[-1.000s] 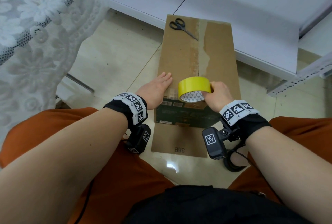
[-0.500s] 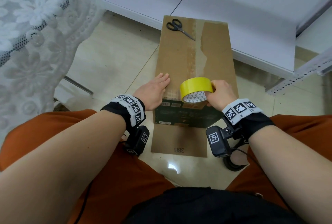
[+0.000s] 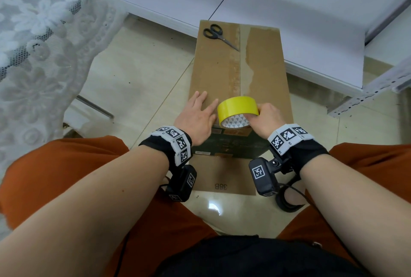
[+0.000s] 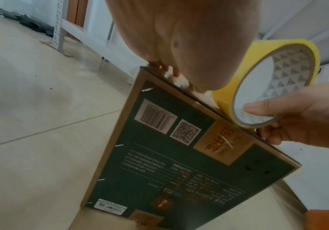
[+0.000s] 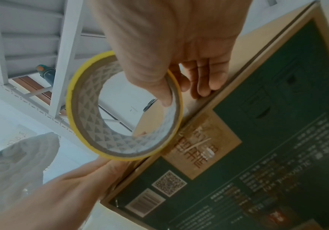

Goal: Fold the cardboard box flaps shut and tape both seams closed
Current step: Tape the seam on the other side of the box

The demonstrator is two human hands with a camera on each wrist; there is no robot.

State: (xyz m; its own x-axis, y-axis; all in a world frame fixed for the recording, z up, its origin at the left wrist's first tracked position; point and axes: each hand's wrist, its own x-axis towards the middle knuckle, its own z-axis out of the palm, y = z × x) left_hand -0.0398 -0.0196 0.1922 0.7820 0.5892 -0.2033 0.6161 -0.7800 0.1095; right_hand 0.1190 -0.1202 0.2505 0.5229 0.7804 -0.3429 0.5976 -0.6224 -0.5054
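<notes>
A long cardboard box stands on the floor between my knees, its top flaps folded down and meeting at a centre seam. Its near end face is dark green with a barcode and a QR code. My right hand grips a yellow tape roll standing on edge at the near end of the seam, thumb inside the core. My left hand lies flat on the left flap beside the roll, fingers straight.
Black scissors lie on the far end of the box top. A flat cardboard sheet marked 38B lies under the near end. A lace cloth hangs at the left, white panels and a metal rail beyond.
My left hand has slid right along the flap until it is up against the tape roll. The roll and my right hand stay at the near end of the seam.
</notes>
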